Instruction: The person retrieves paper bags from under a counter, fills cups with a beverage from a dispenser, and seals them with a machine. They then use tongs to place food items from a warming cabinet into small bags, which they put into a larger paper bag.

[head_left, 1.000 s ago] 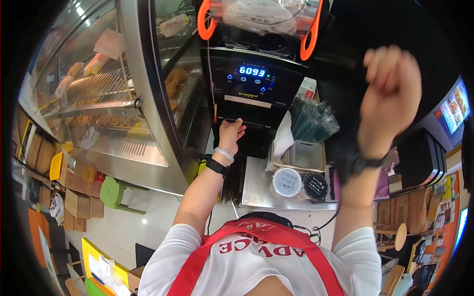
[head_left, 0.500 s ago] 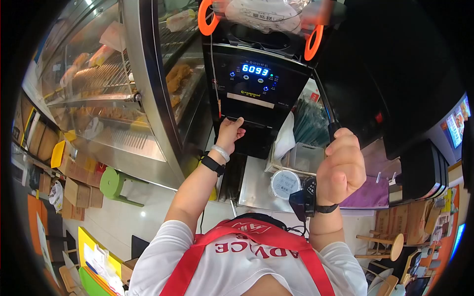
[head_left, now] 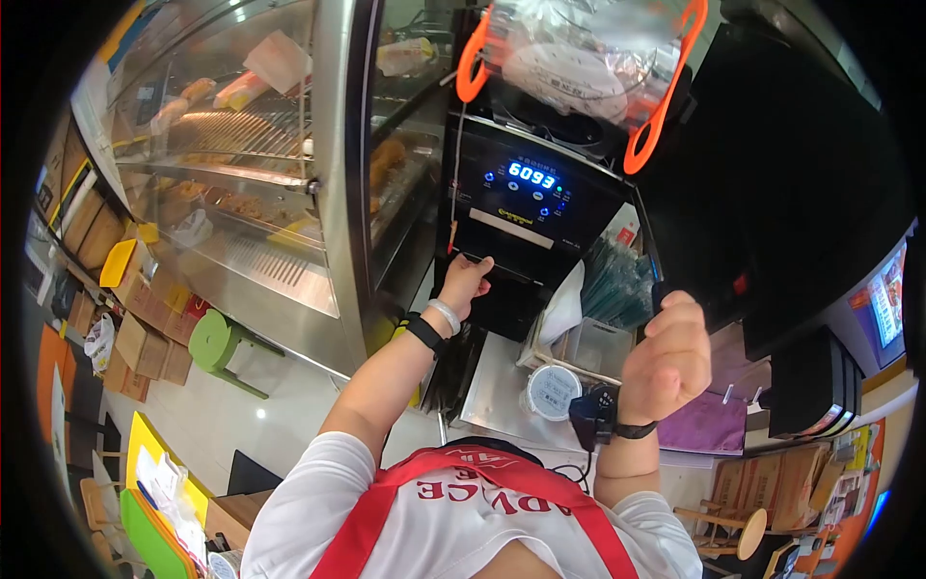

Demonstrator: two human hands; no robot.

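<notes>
In front of me stands a black cup sealing machine (head_left: 569,207) with a lit blue display reading 6093. My left hand (head_left: 467,283) is at its lower front, just below the panel, fingers curled in and thumb out; what they grip, if anything, is hidden. Wrapped round the dark grip of the side lever (head_left: 661,292) is my right hand (head_left: 670,352), in a fist to the right of the machine. A white-topped cup (head_left: 553,393) with printed film stands upright on the metal counter (head_left: 497,386), left of my right wrist.
A glass warming cabinet (head_left: 222,193) with fried food fills the left. A roll of clear printed film (head_left: 569,72) sits atop the machine between orange rings. Right of the machine are a clear plastic bin (head_left: 600,347) and wrapped dark green items (head_left: 619,275). A green stool (head_left: 220,345) stands on the floor.
My view has shifted and turned, so the machine and cabinet appear lower and further right. Both hands stay where they were, the right still round the lever grip.
</notes>
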